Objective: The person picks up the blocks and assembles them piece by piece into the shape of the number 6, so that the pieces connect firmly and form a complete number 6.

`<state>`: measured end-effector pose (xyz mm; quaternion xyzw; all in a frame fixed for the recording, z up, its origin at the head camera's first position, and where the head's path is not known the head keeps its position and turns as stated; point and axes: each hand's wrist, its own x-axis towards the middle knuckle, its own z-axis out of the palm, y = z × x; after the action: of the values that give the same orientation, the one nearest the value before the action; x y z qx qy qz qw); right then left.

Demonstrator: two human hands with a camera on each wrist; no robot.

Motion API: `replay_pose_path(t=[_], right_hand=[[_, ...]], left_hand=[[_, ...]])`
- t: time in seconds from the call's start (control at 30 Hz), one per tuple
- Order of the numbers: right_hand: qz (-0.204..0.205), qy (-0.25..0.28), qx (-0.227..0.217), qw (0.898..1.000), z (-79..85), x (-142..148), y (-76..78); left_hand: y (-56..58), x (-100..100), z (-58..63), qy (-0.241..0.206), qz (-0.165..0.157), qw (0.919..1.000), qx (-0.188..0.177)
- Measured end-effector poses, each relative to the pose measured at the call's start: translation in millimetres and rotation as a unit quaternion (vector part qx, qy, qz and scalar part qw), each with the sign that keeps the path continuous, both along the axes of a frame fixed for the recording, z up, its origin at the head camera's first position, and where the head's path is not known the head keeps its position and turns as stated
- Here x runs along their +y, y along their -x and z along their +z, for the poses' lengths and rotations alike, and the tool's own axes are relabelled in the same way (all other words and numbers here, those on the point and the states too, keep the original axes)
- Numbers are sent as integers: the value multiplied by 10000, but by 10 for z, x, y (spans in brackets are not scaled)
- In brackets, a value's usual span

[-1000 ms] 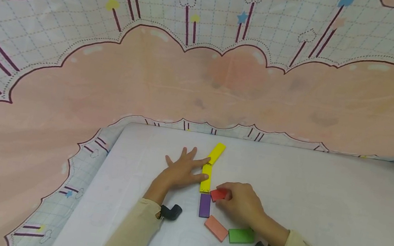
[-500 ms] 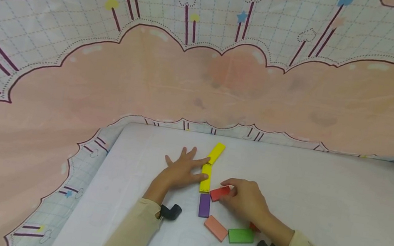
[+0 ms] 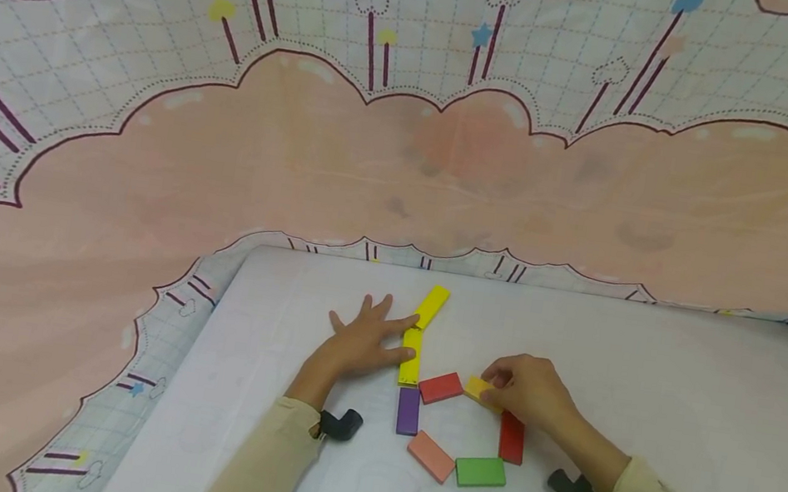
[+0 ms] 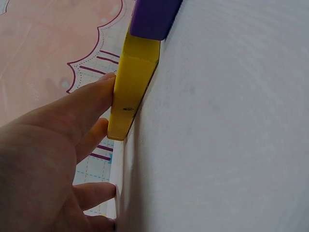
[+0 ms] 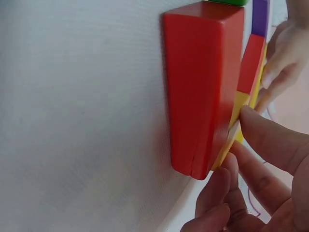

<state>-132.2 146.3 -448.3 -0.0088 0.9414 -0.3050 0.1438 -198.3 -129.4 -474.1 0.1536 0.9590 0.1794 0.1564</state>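
Observation:
Spread and fairly straight, the fingers of my left hand touch the left sides of two yellow blocks, the lower one and the slanted upper one. With thumb and fingertips, my right hand pinches an orange-yellow block lying flat. That block sits between a slanted red block and an upright-running red block, partly under my fingers. A purple block, a salmon block and a green block complete the ring. In the right wrist view the near red block looms large.
All blocks lie on a white tabletop. Behind and left of it hangs a patterned cloth. A black wrist device sits on the left wrist, another black device at the right.
My right hand has let go of the slanted red block and moved right to the orange-yellow block. The second red block is uncovered. My left hand stays in place.

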Motion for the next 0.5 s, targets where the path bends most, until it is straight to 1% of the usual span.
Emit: replay_pose_path(t=[0.2, 0.37, 0.43, 0.5], right_hand=[[-9, 82, -42, 10000, -25, 16, 0], [-127, 320, -67, 9994, -23, 90, 20], [-79, 397, 83, 9991, -10, 154, 26], [57, 425, 346, 9985, 14, 238, 22]], left_hand=[[13, -8, -30, -7, -33, 10000, 37], [22, -4, -34, -83, -67, 9999, 7], [25, -2, -30, -101, -57, 9999, -9], [27, 0, -26, -132, -20, 9999, -25]])
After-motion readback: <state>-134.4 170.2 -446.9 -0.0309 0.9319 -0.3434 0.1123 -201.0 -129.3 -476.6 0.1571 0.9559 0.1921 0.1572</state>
